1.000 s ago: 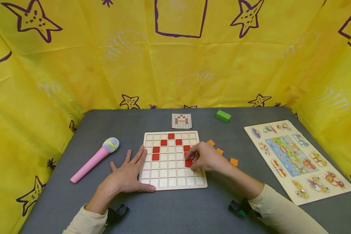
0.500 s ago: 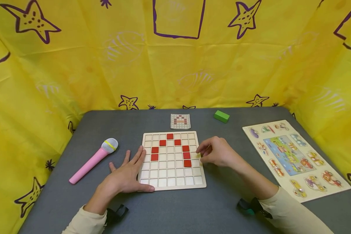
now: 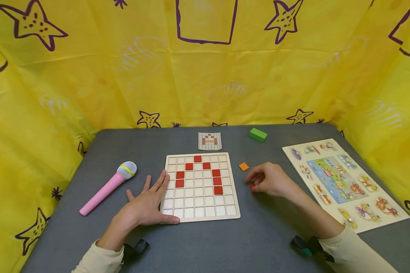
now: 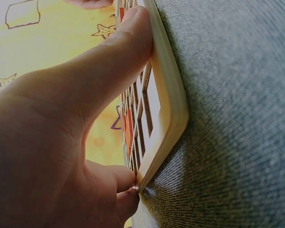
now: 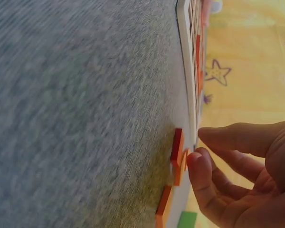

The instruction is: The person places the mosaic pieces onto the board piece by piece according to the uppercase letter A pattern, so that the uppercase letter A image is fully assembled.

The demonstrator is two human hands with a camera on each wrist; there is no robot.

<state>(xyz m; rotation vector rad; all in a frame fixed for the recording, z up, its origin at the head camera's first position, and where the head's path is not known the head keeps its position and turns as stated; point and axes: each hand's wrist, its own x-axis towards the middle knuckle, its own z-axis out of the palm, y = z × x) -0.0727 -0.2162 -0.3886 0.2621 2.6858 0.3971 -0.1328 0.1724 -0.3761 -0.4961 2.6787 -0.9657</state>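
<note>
A wooden grid board [image 3: 199, 220] lies mid-table, with several red tiles [image 3: 217, 181] in its cells forming an arch. My left hand [image 3: 145, 206] rests spread against its left side; the thumb presses the near rim and the fingertips touch the left edge. To the right of the board, my right hand [image 3: 270, 180] hovers low with fingers loosely bent. Just past its fingertips a loose red tile [image 5: 177, 147] lies on the table; a gap shows between thumb and fingers, which hold nothing. Orange tiles [image 3: 244, 167] lie around it, some hidden behind the hand in the head view.
A small printed card [image 3: 210, 141] with a grid pattern lies beyond the board. Farther right sits a green block [image 3: 258, 135]. A picture puzzle board [image 3: 345, 185] takes up the right side, and a pink toy microphone [image 3: 107, 189] lies left. Yellow cloth hangs behind.
My right hand has left the red tile at the board's right column and moved right to the loose tiles. My left hand has stayed on the board.
</note>
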